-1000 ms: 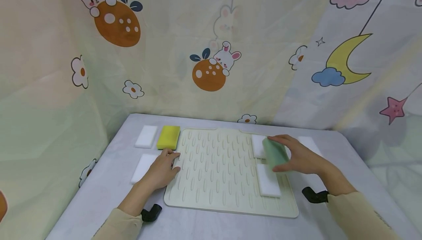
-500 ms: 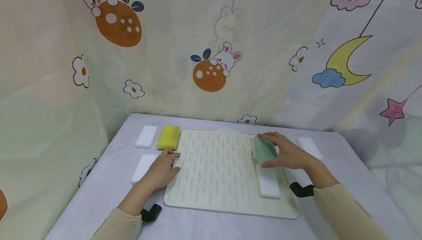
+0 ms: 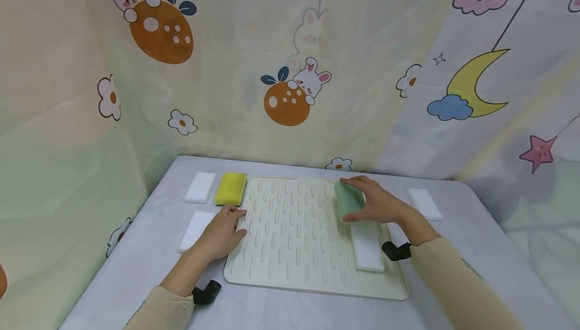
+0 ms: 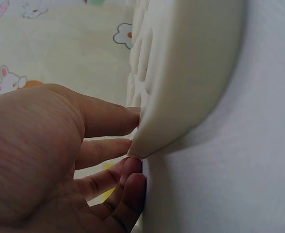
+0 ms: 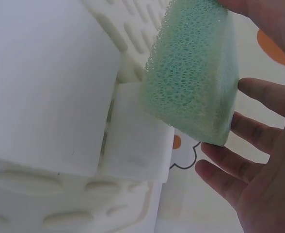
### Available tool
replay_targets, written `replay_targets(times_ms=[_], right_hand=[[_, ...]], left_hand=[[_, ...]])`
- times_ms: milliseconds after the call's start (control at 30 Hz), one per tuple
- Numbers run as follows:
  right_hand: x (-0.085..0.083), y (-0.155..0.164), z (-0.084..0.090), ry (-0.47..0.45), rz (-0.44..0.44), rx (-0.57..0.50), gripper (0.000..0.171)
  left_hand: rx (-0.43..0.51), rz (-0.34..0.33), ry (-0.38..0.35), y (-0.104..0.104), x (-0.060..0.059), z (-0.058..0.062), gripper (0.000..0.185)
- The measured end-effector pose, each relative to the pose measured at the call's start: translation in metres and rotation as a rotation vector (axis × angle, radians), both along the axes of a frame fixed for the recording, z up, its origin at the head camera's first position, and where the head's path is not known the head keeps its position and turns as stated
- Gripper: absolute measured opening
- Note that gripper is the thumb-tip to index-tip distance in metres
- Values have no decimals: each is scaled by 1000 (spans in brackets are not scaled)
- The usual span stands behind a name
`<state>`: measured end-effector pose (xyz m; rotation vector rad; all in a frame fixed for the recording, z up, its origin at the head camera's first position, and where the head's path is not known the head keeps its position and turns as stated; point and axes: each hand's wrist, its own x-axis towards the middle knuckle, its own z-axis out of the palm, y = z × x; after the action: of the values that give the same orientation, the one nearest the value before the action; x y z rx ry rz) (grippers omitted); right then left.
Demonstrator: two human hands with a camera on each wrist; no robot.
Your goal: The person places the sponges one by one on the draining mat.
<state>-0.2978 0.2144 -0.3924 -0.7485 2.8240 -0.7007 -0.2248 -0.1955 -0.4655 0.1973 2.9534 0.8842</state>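
Note:
My right hand (image 3: 369,203) pinches a green sponge (image 3: 349,200) between thumb and fingers and holds it tilted just above the right part of a cream ribbed mat (image 3: 294,229). In the right wrist view the green sponge (image 5: 193,73) hangs over two white sponges (image 5: 45,87) (image 5: 137,141) lying on the mat. One white sponge (image 3: 368,248) shows in the head view; the other is hidden by the hand. My left hand (image 3: 233,221) rests with straight fingers (image 4: 108,145) against the mat's left edge (image 4: 181,97).
A yellow sponge (image 3: 231,188) and two white sponges (image 3: 200,187) (image 3: 195,229) lie left of the mat. Another white sponge (image 3: 423,203) lies to its right. Patterned fabric walls (image 3: 290,68) close in the grey table (image 3: 453,249) at the back and sides.
My right hand has carried the green sponge leftward and away from me, over the far white sponge on the mat. The left hand has stayed on the mat's edge.

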Motion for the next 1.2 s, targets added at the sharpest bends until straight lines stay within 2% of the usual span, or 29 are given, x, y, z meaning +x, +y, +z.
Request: replay_targets(times_ms=[767, 967, 1200], right_hand=[[-28, -50, 0, -54, 4, 59, 104], [-31, -58, -2, -100, -8, 95, 104], [-35, -60, -7, -113, -26, 132, 104]], left_hand=[[-1, -6, 11, 0, 1, 1, 53], [9, -6, 10, 1, 2, 0, 54], [5, -3, 10, 2, 0, 0, 54]])
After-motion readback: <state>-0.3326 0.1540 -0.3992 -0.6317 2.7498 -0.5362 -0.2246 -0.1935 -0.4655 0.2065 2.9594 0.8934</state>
